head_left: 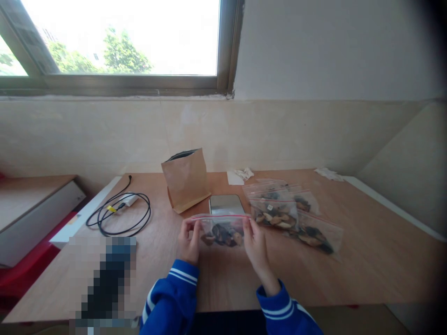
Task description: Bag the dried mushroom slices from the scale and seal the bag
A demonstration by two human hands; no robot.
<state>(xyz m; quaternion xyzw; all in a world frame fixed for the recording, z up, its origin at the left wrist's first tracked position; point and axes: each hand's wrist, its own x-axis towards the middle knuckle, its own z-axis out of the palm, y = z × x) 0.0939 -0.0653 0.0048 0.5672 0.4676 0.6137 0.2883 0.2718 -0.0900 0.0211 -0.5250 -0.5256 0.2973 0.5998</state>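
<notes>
Both hands hold one clear zip-top plastic bag of dark dried pieces (pixel 222 231) just above the wooden tabletop (pixel 366 260): the left hand (pixel 189 242) pinches its left top corner, the right hand (pixel 253 241) its right, each grip closed on the red seal strip. The seal appears to be in hand; pressing it would call for fingers sliding along the strip. Right of the grips lie more filled clear bags (pixel 289 214); beyond them stands a brown paper pouch (pixel 185 179).

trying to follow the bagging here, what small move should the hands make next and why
Probably run the fingers along the red zip strip to press it shut. The left hand and right hand hold the zip bag by its top corners, dark pieces already inside, and filled bags lie on the table.
</notes>
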